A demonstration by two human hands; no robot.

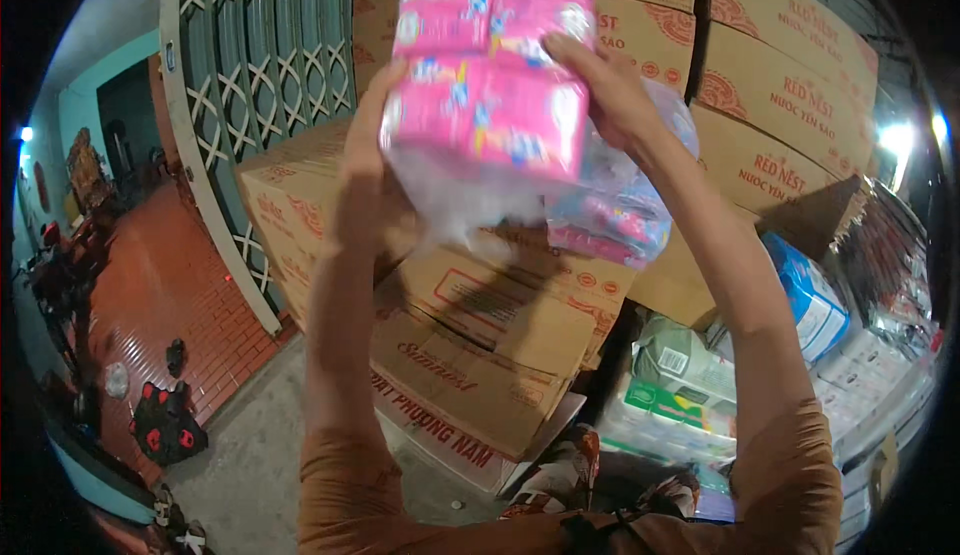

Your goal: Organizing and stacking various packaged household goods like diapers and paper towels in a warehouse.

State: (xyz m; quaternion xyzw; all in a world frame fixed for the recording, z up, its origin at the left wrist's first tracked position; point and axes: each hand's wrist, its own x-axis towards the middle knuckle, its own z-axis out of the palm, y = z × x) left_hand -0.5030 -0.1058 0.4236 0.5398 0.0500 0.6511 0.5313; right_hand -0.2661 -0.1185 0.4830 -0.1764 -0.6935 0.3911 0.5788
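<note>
A large clear-wrapped bale of pink packets (487, 67) is raised in front of me, its loose plastic end hanging towards me. My left hand (382, 105) grips its left side; most of the fingers are hidden. On the right side my right hand (600, 82) holds it, with the thumb across the front. Behind and below the bale, another plastic-wrapped bundle of pink and blue packets (611, 225) rests on cardboard cartons. Under my arms lies a stack of flattened or partly folded cardboard boxes (480, 360).
Tall stacked cartons (780, 97) stand behind on the right. A folding metal gate (270, 45) rises at the left, beside a carton (285, 195). Wrapped packs (675, 397) and a blue package (806, 296) lie to the right. A black and red bag (169, 424) sits on the floor.
</note>
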